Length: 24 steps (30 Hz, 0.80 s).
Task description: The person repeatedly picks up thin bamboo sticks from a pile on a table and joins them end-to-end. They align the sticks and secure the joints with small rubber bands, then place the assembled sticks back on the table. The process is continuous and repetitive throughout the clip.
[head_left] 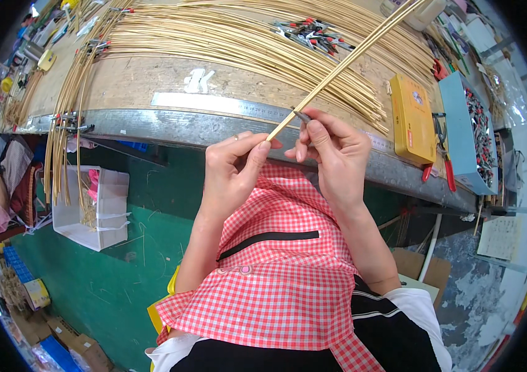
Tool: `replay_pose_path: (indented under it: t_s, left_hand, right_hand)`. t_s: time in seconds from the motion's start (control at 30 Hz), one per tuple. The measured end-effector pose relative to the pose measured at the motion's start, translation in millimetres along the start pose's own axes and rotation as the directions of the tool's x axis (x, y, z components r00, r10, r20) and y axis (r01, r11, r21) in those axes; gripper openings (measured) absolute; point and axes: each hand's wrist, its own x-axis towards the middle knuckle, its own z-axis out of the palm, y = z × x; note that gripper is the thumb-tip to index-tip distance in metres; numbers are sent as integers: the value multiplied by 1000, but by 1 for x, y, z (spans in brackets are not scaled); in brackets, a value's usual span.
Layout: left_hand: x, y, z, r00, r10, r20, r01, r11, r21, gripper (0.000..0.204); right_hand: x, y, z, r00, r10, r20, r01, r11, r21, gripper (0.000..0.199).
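My left hand point(232, 177) pinches the near end of a bundle of thin bamboo strips point(344, 65) that runs up and to the right across the workbench. My right hand point(332, 155) is closed on a small dark blade point(301, 115), its tip touching the strips just above my left fingers. Both hands hover over my lap, which is covered by a red-and-white checked apron point(276, 260), in front of the bench edge.
The wooden workbench point(146, 80) carries fanned bamboo strips point(214, 37), a steel ruler point(226, 105), red-handled clips point(313, 34), a yellow tin point(412, 121) and a blue tray point(462, 136). A white bin point(93, 208) stands on the green floor at left.
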Motion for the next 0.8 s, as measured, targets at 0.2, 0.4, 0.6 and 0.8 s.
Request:
replay_pose_path:
  t_s: [0.2, 0.4, 0.6, 0.8]
  left_hand:
    - [3, -12, -10, 984, -110, 137, 131, 980, -151, 15]
    - [5, -20, -22, 901, -179, 394, 291, 924, -246, 18]
    - [7, -17, -29, 978, 18, 209, 32, 972, -233, 25]
    - [6, 29, -36, 946, 321, 43, -321, 911, 258, 37]
  right_hand:
    - [23, -12, -21, 980, -185, 66, 197, 927, -319, 23]
    - [49, -48, -51, 971, -190, 147, 159, 966, 202, 20]
    - [34, -25, -31, 991, -121, 54, 111, 981, 160, 13]
    - [-9, 14, 24, 970, 85, 228, -94, 995, 31, 11]
